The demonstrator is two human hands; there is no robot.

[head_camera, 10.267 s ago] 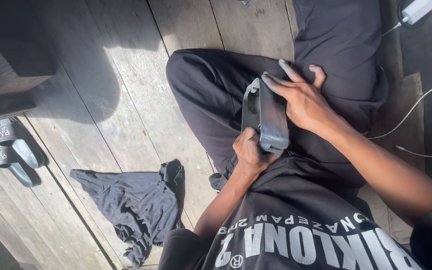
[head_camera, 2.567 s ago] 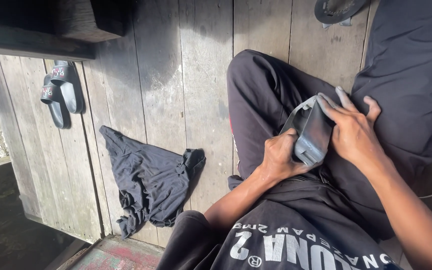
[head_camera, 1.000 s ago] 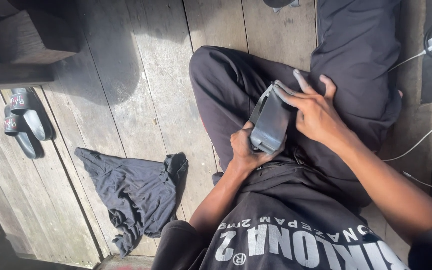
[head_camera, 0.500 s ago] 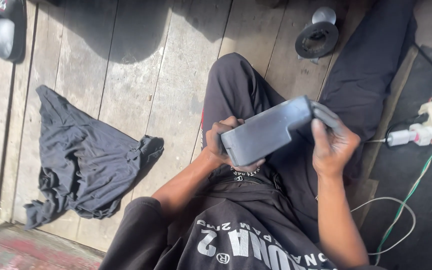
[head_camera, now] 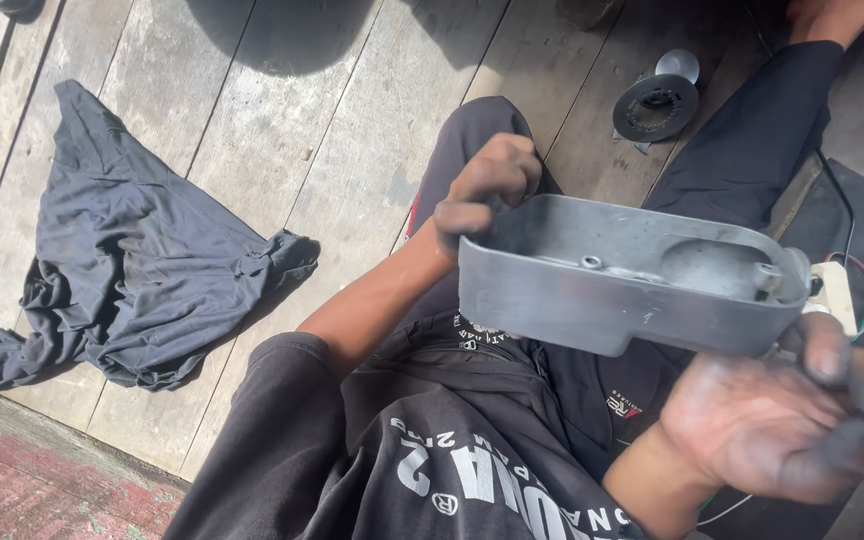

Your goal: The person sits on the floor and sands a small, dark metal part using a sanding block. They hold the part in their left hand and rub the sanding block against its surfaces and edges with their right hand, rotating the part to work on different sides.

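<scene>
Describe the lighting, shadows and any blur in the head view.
Head view: hard sunlight falls on the plank floor and the grey metal cover, with dark shadow across the top edge; the right hand, close to the lens, looks soft and slightly blurred; the left hand and the dark cloth are sharper; no strong glare on the matte cover.

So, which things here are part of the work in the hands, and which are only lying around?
In the work:
- grey metal cover, open side up
- left hand, gripping its left end
- right hand, under its right end

Lying about:
- dark cloth on the planks
- round black disc
- white power strip
</scene>
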